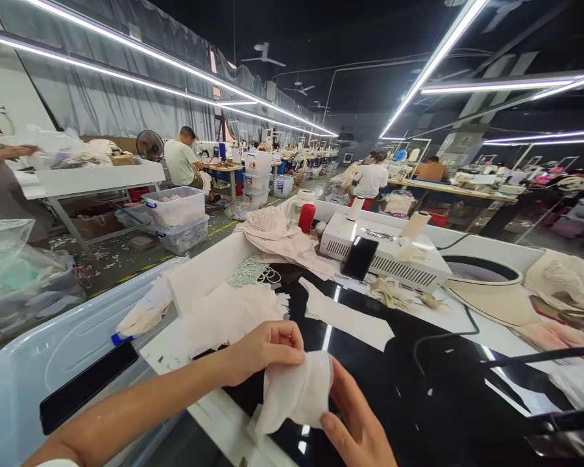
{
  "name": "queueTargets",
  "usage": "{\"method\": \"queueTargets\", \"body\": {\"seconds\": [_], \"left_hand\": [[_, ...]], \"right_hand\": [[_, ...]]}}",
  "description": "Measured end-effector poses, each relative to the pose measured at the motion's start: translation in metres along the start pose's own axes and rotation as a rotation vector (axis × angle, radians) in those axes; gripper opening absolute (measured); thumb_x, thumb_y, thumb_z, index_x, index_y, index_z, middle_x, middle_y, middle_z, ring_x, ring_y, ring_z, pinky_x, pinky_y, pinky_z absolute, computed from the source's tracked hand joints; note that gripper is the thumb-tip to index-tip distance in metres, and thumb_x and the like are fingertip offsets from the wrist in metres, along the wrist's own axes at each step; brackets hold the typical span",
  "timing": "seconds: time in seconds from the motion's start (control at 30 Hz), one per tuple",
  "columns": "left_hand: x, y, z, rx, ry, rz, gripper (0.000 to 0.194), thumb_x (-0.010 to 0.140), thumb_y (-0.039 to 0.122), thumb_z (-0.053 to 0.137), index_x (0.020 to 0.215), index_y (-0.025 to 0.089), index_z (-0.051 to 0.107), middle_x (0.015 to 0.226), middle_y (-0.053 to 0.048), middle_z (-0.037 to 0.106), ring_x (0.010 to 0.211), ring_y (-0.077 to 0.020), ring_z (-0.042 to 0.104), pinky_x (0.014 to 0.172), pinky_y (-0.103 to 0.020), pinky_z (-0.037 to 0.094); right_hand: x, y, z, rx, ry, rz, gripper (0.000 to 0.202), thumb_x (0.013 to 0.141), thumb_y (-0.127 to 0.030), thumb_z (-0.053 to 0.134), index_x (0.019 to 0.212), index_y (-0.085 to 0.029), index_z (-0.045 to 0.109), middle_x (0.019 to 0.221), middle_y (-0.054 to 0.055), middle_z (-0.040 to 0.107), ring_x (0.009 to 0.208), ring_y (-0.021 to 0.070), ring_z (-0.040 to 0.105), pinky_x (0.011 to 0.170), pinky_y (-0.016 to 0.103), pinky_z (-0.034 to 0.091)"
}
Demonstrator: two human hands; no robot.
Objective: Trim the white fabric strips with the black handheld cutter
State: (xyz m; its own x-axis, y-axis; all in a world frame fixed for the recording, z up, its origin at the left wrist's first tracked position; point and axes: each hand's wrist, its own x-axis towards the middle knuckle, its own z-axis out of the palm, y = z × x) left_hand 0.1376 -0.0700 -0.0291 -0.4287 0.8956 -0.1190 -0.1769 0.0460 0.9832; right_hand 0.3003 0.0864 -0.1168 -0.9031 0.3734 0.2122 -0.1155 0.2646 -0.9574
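Between my two hands hangs a small white fabric piece (294,392), held over the near edge of a glossy black tabletop (394,402). My left hand (267,353) pinches its upper edge between thumb and fingers. Along the right edge, my right hand (353,415) grips the cloth, with fingers behind it and the thumb in front. Beyond my hands, a long shaped white fabric piece (348,314) lies flat on the black surface. A heap of white fabric pieces (233,314) is left of it, just past my left hand.
A white vented box (384,250) stands at the back, with a phone (360,258) leaning on it. Nearby are a red bottle (307,218), green elastic loops (254,271) and a cream sun visor (486,288). Another dark phone (88,387) rests on a blue lid (24,363) at left.
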Motion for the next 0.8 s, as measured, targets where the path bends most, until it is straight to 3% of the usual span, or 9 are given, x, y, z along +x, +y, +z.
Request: {"method": "queueTargets", "body": {"seconds": [0.1, 0.17, 0.27, 0.4, 0.57, 0.8], "left_hand": [[0.006, -0.01, 0.004, -0.015, -0.039, -0.012, 0.04, 0.074, 0.049, 0.081, 0.079, 0.018, 0.057, 0.065, 0.005, 0.048, 0.058, -0.0086, 0.037, 0.053, -0.023, 0.023], [0.01, -0.017, 0.003, -0.012, -0.051, -0.023, 0.043, 0.075, 0.053, 0.081, 0.082, 0.017, 0.059, 0.067, 0.004, 0.05, 0.06, -0.0085, 0.039, 0.055, -0.022, 0.027], [0.013, -0.022, 0.002, -0.003, -0.053, -0.068, 0.049, 0.073, 0.057, 0.084, 0.089, 0.016, 0.062, 0.074, 0.003, 0.057, 0.064, -0.0086, 0.046, 0.06, -0.021, 0.034], [0.015, -0.025, 0.001, 0.026, -0.02, -0.091, 0.05, 0.071, 0.056, 0.086, 0.091, 0.014, 0.068, 0.082, 0.0, 0.064, 0.071, -0.01, 0.053, 0.066, -0.022, 0.039], [0.016, -0.028, 0.0, 0.013, 0.026, -0.085, 0.046, 0.075, 0.054, 0.084, 0.087, 0.013, 0.068, 0.08, 0.0, 0.064, 0.07, -0.0097, 0.053, 0.065, -0.022, 0.038], [0.019, -0.036, -0.003, 0.011, 0.067, -0.058, 0.044, 0.077, 0.053, 0.082, 0.086, 0.013, 0.067, 0.077, 0.001, 0.061, 0.069, -0.0095, 0.05, 0.065, -0.022, 0.036]], "right_hand": [[0.005, -0.011, 0.008, 0.101, -0.181, 0.169, 0.054, 0.083, -0.07, 0.07, 0.103, -0.021, 0.08, 0.089, 0.009, 0.076, 0.082, 0.0282, 0.072, 0.074, 0.036, 0.061], [0.002, -0.014, 0.015, 0.137, -0.166, 0.237, 0.055, 0.082, -0.072, 0.069, 0.09, -0.019, 0.081, 0.077, 0.006, 0.071, 0.071, 0.0227, 0.066, 0.069, 0.032, 0.057], [-0.003, -0.013, 0.02, 0.141, -0.109, 0.278, 0.059, 0.08, -0.075, 0.068, 0.093, -0.018, 0.079, 0.071, 0.003, 0.063, 0.063, 0.0174, 0.056, 0.06, 0.027, 0.05], [-0.003, -0.007, 0.017, 0.109, -0.145, 0.352, 0.063, 0.083, -0.075, 0.065, 0.104, -0.017, 0.076, 0.065, -0.001, 0.051, 0.055, 0.0124, 0.039, 0.053, 0.025, 0.039], [0.002, 0.008, 0.013, 0.065, -0.311, 0.314, 0.057, 0.083, -0.07, 0.068, 0.094, -0.014, 0.076, 0.075, 0.003, 0.057, 0.068, 0.0153, 0.041, 0.065, 0.027, 0.038], [0.001, 0.022, 0.024, 0.069, -0.257, 0.258, 0.058, 0.083, -0.073, 0.064, 0.081, -0.015, 0.07, 0.069, 0.001, 0.048, 0.065, 0.0143, 0.037, 0.062, 0.027, 0.032]]}}
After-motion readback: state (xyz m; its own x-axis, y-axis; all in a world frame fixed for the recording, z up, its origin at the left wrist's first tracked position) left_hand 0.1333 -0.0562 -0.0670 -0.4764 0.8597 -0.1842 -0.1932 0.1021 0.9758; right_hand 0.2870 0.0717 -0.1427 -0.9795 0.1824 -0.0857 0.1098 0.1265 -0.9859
